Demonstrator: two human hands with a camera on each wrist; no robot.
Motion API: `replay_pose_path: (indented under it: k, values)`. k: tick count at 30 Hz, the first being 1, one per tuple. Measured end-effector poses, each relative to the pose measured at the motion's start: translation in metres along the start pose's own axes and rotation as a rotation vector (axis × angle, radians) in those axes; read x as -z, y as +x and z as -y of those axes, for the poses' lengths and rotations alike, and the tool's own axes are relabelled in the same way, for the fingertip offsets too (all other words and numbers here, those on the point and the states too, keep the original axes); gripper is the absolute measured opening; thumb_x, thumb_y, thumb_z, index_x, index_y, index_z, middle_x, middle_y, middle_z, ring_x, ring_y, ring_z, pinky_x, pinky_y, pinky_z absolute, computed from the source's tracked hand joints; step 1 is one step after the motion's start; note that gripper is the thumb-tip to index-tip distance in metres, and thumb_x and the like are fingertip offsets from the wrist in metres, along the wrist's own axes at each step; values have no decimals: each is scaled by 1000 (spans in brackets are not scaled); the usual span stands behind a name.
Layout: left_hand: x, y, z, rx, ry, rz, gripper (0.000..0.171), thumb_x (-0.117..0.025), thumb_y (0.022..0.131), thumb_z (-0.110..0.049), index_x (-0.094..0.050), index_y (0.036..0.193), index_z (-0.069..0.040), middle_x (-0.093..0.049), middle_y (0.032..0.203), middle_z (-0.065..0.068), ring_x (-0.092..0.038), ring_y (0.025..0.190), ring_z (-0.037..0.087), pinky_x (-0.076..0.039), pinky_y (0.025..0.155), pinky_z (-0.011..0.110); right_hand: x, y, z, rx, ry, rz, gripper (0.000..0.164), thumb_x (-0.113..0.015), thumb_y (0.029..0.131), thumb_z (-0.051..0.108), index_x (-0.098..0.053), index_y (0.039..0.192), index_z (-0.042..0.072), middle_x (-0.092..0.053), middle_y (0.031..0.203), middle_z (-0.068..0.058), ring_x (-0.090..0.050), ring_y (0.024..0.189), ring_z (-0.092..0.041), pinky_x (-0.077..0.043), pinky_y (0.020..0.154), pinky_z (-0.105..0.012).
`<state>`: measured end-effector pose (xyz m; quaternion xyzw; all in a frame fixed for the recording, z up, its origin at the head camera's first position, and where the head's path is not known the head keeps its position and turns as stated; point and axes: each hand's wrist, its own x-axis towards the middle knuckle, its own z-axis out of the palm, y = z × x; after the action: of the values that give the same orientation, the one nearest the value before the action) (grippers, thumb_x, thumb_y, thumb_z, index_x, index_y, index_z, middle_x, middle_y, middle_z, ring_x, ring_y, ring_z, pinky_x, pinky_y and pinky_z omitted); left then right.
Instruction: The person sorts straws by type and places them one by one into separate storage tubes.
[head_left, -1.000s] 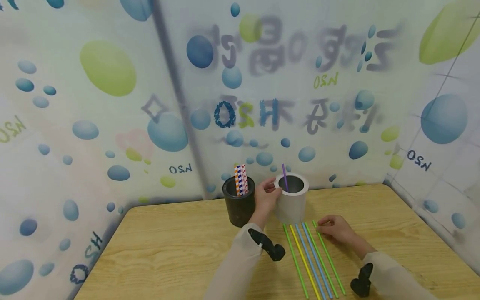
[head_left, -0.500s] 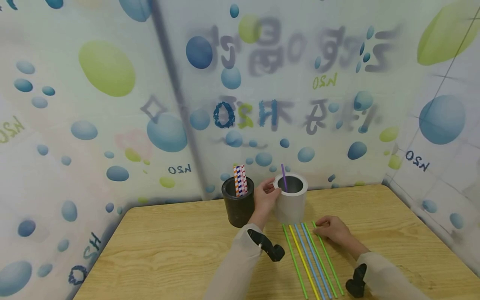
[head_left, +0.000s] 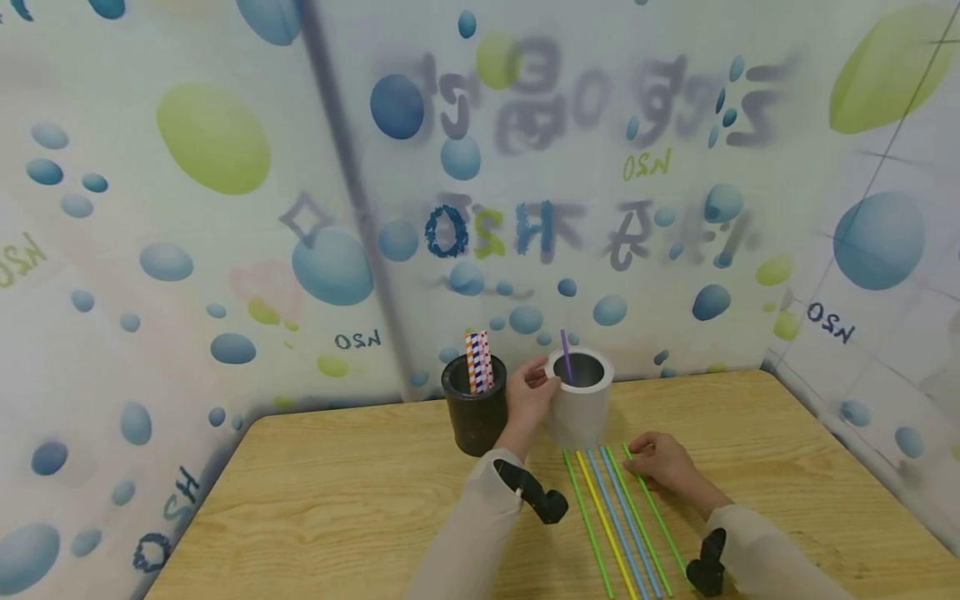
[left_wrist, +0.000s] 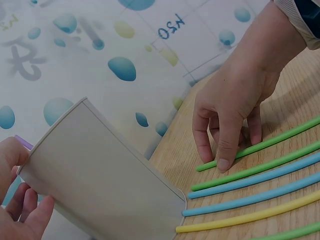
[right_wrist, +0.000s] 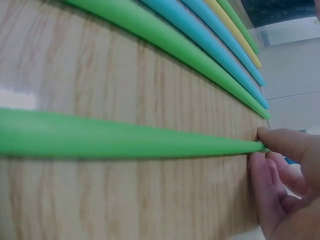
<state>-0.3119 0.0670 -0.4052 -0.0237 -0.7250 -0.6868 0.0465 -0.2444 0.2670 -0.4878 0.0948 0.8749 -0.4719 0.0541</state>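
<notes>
Left hand (head_left: 528, 400) is gripping the white cup (head_left: 581, 418) near the worktop's (head_left: 322, 492) back edge, purple straw (head_left: 566, 354) inside; right hand (head_left: 663, 461) is pinching a green straw (left_wrist: 280, 137), five more straws (left_wrist: 245, 219) apparently outstanding.

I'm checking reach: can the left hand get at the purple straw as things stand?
Probably yes: the left hand holds the white cup close to the purple straw, whose upper end sticks out uncovered. The hand might need to release the cup first.

Blk cup (head_left: 476, 423) w/ patterned straws (head_left: 477, 360) on wood tbl (head_left: 322, 492); bubble-print wall (head_left: 480, 183) behind.
</notes>
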Motion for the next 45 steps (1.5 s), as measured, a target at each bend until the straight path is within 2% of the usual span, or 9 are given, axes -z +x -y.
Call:
replay_pose_path:
  k: [7,16,21,27,32,36,41,45]
  values:
    - [1,0,1,-2,0,3,36,-67,78,-2,-63,113,-3,-59,95,11,-57,86,19,-50,76,30,0,1,2,18,-24,13,27,-68,79,7,-56,99,-6,-56,81,-8,-51,59,-17,-48,49,-30]
    - [1,0,2,5,10,-4,36,-67,78,-2,-63,113,-3,-58,94,9,-56,86,18,-50,77,30,1,0,6,-7,-54,29,26,-62,78,6,-55,99,-8,-54,84,-9,-51,67,-19,-48,51,-30]
    - [0,1,2,-1,12,-3,36,-67,77,-1,-63,113,-3,-58,93,9,-56,85,18,-50,76,30,7,2,2,-18,-33,51,29,-59,78,4,-55,102,-11,-53,79,-8,-50,61,-17,-47,48,-28]
    - [-1,2,2,-3,9,4,36,-68,77,-2,-63,113,-3,-58,94,10,-56,84,18,-51,75,29,12,5,1,-53,44,60,32,-56,81,4,-54,107,-13,-51,73,-8,-49,54,-14,-45,45,-26]
    - [0,1,0,-2,6,10,36,-67,77,-2,-63,113,-3,-58,95,11,-56,85,18,-50,75,29,16,7,6,-53,35,52,32,-55,82,5,-53,109,-12,-52,80,-11,-51,57,-16,-47,47,-27]
    - [0,1,0,1,5,12,36,-67,78,-2,-63,113,-3,-58,96,12,-56,85,18,-50,75,29,21,9,16,-37,40,39,33,-54,83,5,-52,111,-12,-53,87,-12,-52,65,-18,-49,51,-29]
    - [0,1,0,12,0,16,36,-67,79,-2,-63,114,-3,-58,96,12,-56,85,18,-50,76,29,29,8,34,30,118,18,37,-52,82,4,-49,113,-15,-57,91,-16,-56,76,-22,-53,56,-36]
    - [0,1,1,10,0,12,36,-67,78,-2,-63,114,-3,-58,96,11,-56,85,18,-50,76,30,35,9,47,91,146,-15,39,-52,81,5,-49,115,-15,-59,91,-16,-58,75,-21,-54,57,-37]
